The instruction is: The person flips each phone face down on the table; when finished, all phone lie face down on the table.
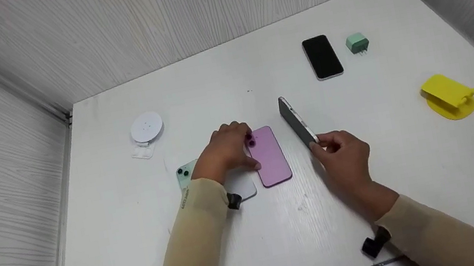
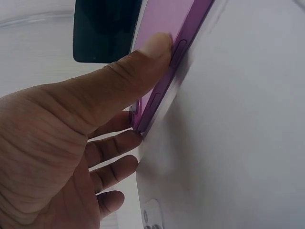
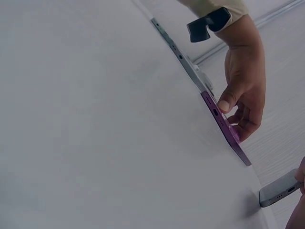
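Your left hand [image 1: 226, 152] pinches the purple phone [image 1: 269, 155] flat on the white table [image 1: 417, 159], thumb steadying its edge; your right hand [image 1: 343, 153] grips the dark phone [image 1: 297, 121], tipped up on edge.

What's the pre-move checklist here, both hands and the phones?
1. Left hand grips purple phone, thumb on its side edge: ok.
2. Purple phone flat on table: not ok, one edge looks lifted in the right wrist view.
3. Right hand pinches dark phone by its end: ok.
4. Dark phone clear of purple phone: ok, apart.
5. Mint phone under the left hand free of the purple phone: cannot tell.
6. Black phone, green charger, yellow stand out of the way: ok.
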Demonstrator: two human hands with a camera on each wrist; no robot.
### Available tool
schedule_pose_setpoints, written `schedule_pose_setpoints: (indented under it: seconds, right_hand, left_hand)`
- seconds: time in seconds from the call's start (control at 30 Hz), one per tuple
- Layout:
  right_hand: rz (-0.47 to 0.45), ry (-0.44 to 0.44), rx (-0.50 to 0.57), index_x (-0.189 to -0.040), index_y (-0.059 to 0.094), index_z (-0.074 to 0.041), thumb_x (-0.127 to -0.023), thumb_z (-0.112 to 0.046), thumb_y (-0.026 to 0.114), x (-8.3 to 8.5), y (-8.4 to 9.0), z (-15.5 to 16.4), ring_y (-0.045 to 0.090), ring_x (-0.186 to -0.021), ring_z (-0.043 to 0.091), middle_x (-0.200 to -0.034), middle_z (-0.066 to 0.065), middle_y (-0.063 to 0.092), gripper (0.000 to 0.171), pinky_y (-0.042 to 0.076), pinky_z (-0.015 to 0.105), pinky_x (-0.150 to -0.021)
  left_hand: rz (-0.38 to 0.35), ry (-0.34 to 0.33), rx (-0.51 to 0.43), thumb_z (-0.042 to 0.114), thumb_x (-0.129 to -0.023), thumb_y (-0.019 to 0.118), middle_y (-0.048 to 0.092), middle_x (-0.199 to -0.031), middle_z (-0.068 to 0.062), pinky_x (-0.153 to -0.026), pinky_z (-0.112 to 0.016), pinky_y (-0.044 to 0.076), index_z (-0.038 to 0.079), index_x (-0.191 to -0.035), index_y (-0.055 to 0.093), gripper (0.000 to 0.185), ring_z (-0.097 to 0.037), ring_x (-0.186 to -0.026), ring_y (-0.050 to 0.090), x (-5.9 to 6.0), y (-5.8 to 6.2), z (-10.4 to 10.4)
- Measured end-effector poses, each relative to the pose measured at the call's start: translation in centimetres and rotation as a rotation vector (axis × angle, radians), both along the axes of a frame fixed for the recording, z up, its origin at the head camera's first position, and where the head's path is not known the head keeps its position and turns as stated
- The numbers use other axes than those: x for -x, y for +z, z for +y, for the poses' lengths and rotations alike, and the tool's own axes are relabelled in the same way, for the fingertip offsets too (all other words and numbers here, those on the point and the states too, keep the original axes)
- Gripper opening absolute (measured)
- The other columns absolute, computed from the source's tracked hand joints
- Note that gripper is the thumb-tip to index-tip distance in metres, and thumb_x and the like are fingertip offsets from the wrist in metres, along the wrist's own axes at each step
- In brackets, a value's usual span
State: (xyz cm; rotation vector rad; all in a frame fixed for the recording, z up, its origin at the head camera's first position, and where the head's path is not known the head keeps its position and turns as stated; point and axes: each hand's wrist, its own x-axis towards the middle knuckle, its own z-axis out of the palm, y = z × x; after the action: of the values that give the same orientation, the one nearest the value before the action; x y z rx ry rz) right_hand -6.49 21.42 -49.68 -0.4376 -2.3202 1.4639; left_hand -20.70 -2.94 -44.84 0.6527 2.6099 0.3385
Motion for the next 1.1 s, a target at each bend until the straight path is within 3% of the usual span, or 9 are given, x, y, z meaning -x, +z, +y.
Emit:
schedule_pose_setpoints:
  seconds: [0.33,0.63,0.73,0.87,0.97,1.1]
  right_hand:
    - [0.02,-0.04,-0.02,-0.108,0.086,-0.009,-0.092,-0.012,0.088,-1.7,0.0,-0.1,0.058,-0.078,0.02,-0.091,0.006,0.077,0.017,0.043,0.018,-0.064]
    - [0.032,-0.027,-0.044,-0.106,0.086,-0.01,-0.091,-0.012,0.088,-2.1,-0.1,0.1,0.058,-0.075,0.018,-0.088,0.005,0.076,0.016,0.043,0.016,-0.062]
    - [0.048,-0.02,-0.059,-0.106,0.087,-0.01,-0.09,-0.011,0.088,-2.2,-0.1,0.2,0.058,-0.074,0.017,-0.087,0.004,0.076,0.015,0.043,0.016,-0.062]
    - [0.061,-0.017,-0.046,-0.104,0.087,-0.009,-0.09,-0.01,0.088,-2.2,-0.2,0.3,0.058,-0.073,0.018,-0.087,0.004,0.076,0.015,0.044,0.017,-0.062]
    - [0.064,-0.012,-0.039,-0.104,0.087,-0.01,-0.09,-0.01,0.088,-2.1,-0.3,0.3,0.058,-0.074,0.017,-0.087,0.003,0.076,0.014,0.044,0.018,-0.063]
    - [0.078,0.012,-0.053,-0.103,0.087,-0.011,-0.089,-0.009,0.088,-1.9,-0.4,0.3,0.058,-0.075,0.017,-0.087,0.003,0.074,0.015,0.044,0.018,-0.063]
  left_hand:
    - [-0.026,0.014,-0.004,0.039,-0.078,0.101,0.058,-0.136,-0.002,-0.122,-0.047,0.042,0.016,-0.148,0.059,0.085,-0.027,-0.135,0.049,0.2,0.3,0.2]
    - [-0.048,0.028,-0.021,0.046,-0.083,0.096,0.058,-0.141,-0.004,-0.12,-0.049,0.043,0.014,-0.149,0.059,0.082,-0.029,-0.135,0.049,0.4,0.5,0.6]
    - [-0.017,0.043,-0.107,0.049,-0.094,0.085,0.063,-0.142,-0.007,-0.119,-0.048,0.045,0.013,-0.154,0.058,0.075,-0.029,-0.135,0.054,0.6,0.6,1.7]
    - [0.008,0.037,-0.332,0.047,-0.108,0.067,0.07,-0.137,-0.012,-0.113,-0.046,0.051,0.012,-0.158,0.058,0.062,-0.028,-0.127,0.063,0.9,0.6,4.1]
    - [-0.004,0.025,-0.462,0.047,-0.111,0.062,0.074,-0.133,-0.013,-0.107,-0.045,0.054,0.012,-0.156,0.061,0.058,-0.025,-0.119,0.067,1.1,0.6,5.8]
    - [-0.009,0.043,-0.504,0.047,-0.108,0.067,0.076,-0.128,-0.013,-0.105,-0.041,0.055,0.011,-0.155,0.062,0.059,-0.023,-0.114,0.067,1.4,0.4,7.6]
